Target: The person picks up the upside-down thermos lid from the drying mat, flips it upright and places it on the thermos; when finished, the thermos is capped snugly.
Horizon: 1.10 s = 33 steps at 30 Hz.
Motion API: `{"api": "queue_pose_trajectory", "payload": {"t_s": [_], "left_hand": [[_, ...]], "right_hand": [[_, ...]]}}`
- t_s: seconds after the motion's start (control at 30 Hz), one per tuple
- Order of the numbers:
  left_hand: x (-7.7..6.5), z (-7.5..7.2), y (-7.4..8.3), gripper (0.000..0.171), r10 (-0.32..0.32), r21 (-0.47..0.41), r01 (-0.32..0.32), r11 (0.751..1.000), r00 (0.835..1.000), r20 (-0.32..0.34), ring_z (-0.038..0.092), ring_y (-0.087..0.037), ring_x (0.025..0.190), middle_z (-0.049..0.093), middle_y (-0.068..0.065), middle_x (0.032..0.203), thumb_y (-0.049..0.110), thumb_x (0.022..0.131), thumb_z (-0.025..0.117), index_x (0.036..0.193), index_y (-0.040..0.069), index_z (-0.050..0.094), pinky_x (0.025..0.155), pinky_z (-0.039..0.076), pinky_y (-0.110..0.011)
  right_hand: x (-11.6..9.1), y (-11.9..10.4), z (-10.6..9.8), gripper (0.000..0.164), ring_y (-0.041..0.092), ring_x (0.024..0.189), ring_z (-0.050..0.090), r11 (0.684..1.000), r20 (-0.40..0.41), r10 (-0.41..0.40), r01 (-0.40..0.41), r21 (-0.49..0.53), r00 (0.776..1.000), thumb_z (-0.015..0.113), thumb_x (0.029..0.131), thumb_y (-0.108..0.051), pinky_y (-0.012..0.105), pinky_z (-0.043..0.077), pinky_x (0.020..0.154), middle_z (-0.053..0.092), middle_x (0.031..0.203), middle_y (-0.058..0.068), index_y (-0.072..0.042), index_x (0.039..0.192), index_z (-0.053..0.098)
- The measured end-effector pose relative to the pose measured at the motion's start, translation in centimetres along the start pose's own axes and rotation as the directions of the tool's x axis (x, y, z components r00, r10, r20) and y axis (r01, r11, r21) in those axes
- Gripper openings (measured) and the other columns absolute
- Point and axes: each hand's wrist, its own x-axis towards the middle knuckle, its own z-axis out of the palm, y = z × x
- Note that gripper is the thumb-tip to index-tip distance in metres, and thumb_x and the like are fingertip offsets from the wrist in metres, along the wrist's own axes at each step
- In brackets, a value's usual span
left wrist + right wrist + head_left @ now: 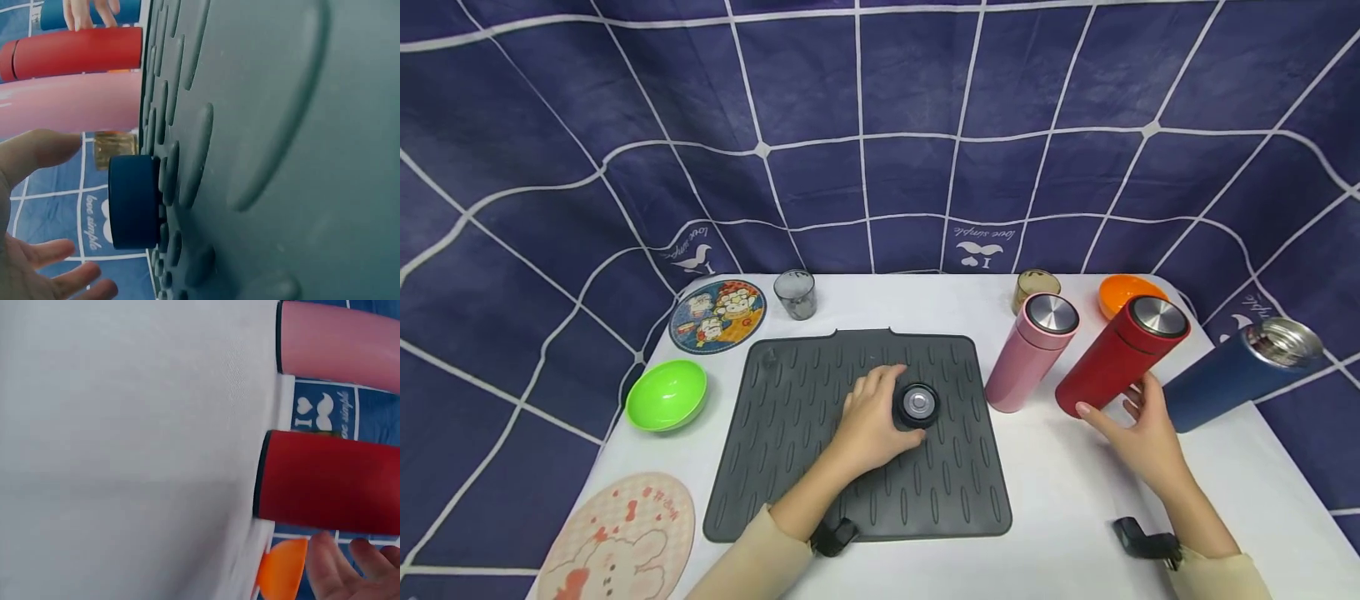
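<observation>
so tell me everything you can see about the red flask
The red flask is a tall, straight cylinder with a smooth, matte-looking red body. Its red-sided lid is on, with a thin seam below and a silver, metal-looking disc on top; a thin black band rings the base. It stands upright on the white table between the pink flask and the navy flask. The person's right hand is close beside its lower part; whether it touches the flask is unclear.

the sleeves (751,557) are plain cream; the wrist-worn devices (837,537) are small and black.
</observation>
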Motion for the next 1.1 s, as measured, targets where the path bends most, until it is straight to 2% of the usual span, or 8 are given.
{"api": "queue_pose_trajectory", "payload": {"t_s": [0.1, 0.17, 0.23, 0.37, 0.47, 0.57, 0.77, 1.1], "left_hand": [[0.5, 0.4, 0.2, 0.096, -0.012, 0.021, 0.011, 1.0, 1.0, 0.029, 0.038, -0.028, 0.126, 0.04, -0.011, 0.141, 0.035, 0.065, 0.082, 0.144, 0.015, 0.033, 0.099, 0.032, -0.05], [0.8, 0.6, 0.2, 0.096, -0.022, 0.037, 0.02, 0.999, 0.999, 0.047, 0.038, -0.028, 0.125, 0.041, -0.011, 0.14, 0.034, 0.064, 0.083, 0.144, 0.014, 0.034, 0.098, 0.032, -0.049], [1.1, 0.8, 0.1, 0.097, -0.027, 0.054, 0.024, 0.998, 0.998, 0.061, 0.039, -0.028, 0.124, 0.041, -0.012, 0.14, 0.034, 0.063, 0.084, 0.144, 0.012, 0.034, 0.097, 0.033, -0.048], [1.6, 1.1, -0.2, 0.098, -0.045, 0.079, 0.039, 0.996, 0.996, 0.078, 0.04, -0.028, 0.122, 0.042, -0.012, 0.139, 0.035, 0.062, 0.085, 0.143, 0.011, 0.035, 0.097, 0.033, -0.048], [1.8, 1.3, -0.3, 0.098, -0.053, 0.078, 0.047, 0.996, 0.995, 0.081, 0.041, -0.028, 0.121, 0.044, -0.013, 0.138, 0.035, 0.062, 0.085, 0.143, 0.01, 0.036, 0.096, 0.033, -0.048], [1.9, 1.4, -0.3, 0.098, -0.059, 0.083, 0.053, 0.995, 0.995, 0.08, 0.042, -0.028, 0.119, 0.046, -0.013, 0.135, 0.035, 0.061, 0.085, 0.142, 0.009, 0.037, 0.094, 0.034, -0.048], [2.0, 1.6, 0.1, 0.097, -0.069, 0.127, 0.056, 0.99, 0.993, 0.1, 0.044, -0.026, 0.115, 0.05, -0.012, 0.13, 0.037, 0.062, 0.085, 0.141, 0.009, 0.038, 0.092, 0.035, -0.044], [2.2, 1.7, 0.7, 0.092, -0.067, 0.161, 0.044, 0.986, 0.988, 0.139, 0.045, -0.026, 0.116, 0.05, -0.01, 0.127, 0.037, 0.064, 0.085, 0.139, 0.009, 0.04, 0.089, 0.035, -0.04]], "right_hand": [[-1.7, -0.1, -0.5, 0.083, 0.017, 0.114, 0.053, 0.998, -0.071, 0.004, -0.008, -0.056, 0.998, 0.068, 0.087, -0.03, 0.016, 0.05, 0.084, 0.035, 0.142, 0.02, -0.015, 0.149, 0.015], [-2.7, 0.1, -1.1, 0.069, 0.001, 0.096, 0.056, 0.999, -0.214, 0.007, -0.016, -0.039, 0.977, 0.07, 0.085, -0.023, 0.002, 0.041, 0.067, 0.049, 0.129, 0.014, -0.01, 0.141, 0.031], [-3.4, 0.3, -1.9, 0.054, -0.009, 0.083, 0.051, 1.0, -0.385, 0.015, -0.008, 0.018, 0.923, 0.071, 0.083, -0.015, 0.002, 0.039, 0.064, 0.056, 0.112, 0.003, -0.01, 0.128, 0.044], [-3.5, 1.3, -4.1, 0.051, -0.005, 0.084, 0.046, 0.991, -0.651, 0.031, 0.061, 0.118, 0.759, 0.074, 0.077, -0.007, 0.009, 0.034, 0.072, 0.046, 0.098, -0.017, -0.018, 0.119, 0.048], [-3.0, 2.1, -5.7, 0.066, -0.005, 0.098, 0.04, 0.989, -0.694, 0.107, -0.003, 0.15, 0.712, 0.076, 0.077, -0.014, 0.012, 0.03, 0.08, 0.037, 0.112, -0.02, -0.024, 0.129, 0.036], [-2.3, 2.8, -6.9, 0.082, -0.005, 0.118, 0.032, 0.976, -0.655, 0.212, -0.125, 0.178, 0.726, 0.076, 0.077, -0.018, 0.013, 0.025, 0.095, 0.028, 0.131, -0.017, -0.028, 0.137, 0.023], [-0.4, 4.0, -8.3, 0.101, 0.007, 0.143, 0.016, 0.939, -0.481, 0.339, -0.26, 0.223, 0.809, 0.076, 0.077, -0.014, 0.025, 0.011, 0.118, 0.011, 0.152, -0.014, -0.034, 0.144, 0.003], [1.6, 6.5, -8.4, 0.1, 0.0, 0.138, 0.024, 0.965, -0.307, 0.255, -0.221, 0.141, 0.917, 0.075, 0.079, -0.012, 0.016, 0.012, 0.116, 0.023, 0.156, -0.008, -0.035, 0.143, 0.001]]}}
